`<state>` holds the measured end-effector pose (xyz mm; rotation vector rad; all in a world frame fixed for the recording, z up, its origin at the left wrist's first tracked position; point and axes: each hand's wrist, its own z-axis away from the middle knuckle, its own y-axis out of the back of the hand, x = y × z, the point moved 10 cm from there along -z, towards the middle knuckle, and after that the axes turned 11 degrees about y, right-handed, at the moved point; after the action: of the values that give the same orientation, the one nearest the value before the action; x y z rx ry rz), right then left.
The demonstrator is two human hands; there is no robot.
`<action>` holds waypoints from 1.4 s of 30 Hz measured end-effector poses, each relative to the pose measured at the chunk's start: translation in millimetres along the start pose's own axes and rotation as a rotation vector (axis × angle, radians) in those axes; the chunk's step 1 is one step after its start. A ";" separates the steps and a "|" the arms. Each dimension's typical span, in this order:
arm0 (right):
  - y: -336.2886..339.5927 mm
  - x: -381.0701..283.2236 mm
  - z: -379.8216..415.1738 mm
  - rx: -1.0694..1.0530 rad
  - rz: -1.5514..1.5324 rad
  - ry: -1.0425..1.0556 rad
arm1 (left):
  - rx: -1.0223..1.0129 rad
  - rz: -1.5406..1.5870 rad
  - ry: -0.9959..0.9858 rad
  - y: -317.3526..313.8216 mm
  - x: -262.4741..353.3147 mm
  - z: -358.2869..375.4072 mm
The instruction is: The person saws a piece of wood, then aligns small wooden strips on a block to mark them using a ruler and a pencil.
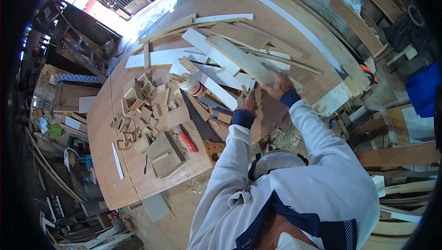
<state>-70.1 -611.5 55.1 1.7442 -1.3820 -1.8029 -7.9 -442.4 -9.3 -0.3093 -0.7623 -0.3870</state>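
Observation:
My right hand (278, 85) is closed on the near end of a long wooden board (237, 56), which slants away over a pile of planks. Beside it, my left hand (247, 101) has its fingers bent around a small wooden piece (244, 90) that shows at the fingertips. A white-faced plank (216, 87) ends close to my left hand. Left of that hand lie a handsaw (199, 119) with a wooden handle, a white glue bottle (190, 84) with a red label, and a red-handled tool (187, 140).
Small wooden offcuts and box-like pieces (134, 95) cover the left of the round-edged table (102, 135). A pen (146, 164) and a flat wooden block (165, 154) lie near the front edge. A long curved board (294, 20) runs along the far right. Timber is stacked around the workshop.

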 end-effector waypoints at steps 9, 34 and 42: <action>-14.9 -15.0 15.4 -0.056 -0.292 -0.011 | 0.154 0.073 -0.295 -9.4 22.3 -21.5; 15.3 42.7 -14.8 0.120 0.164 0.211 | 0.313 -0.077 -0.574 37.3 21.8 20.8; 85.6 101.8 -60.0 0.184 0.474 -0.157 | 0.295 -0.067 -0.495 39.0 19.6 21.2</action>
<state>-75.5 -756.7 68.4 1.2224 -1.8844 -1.6108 9.5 -403.7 14.2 -0.0990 -1.3023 -0.2564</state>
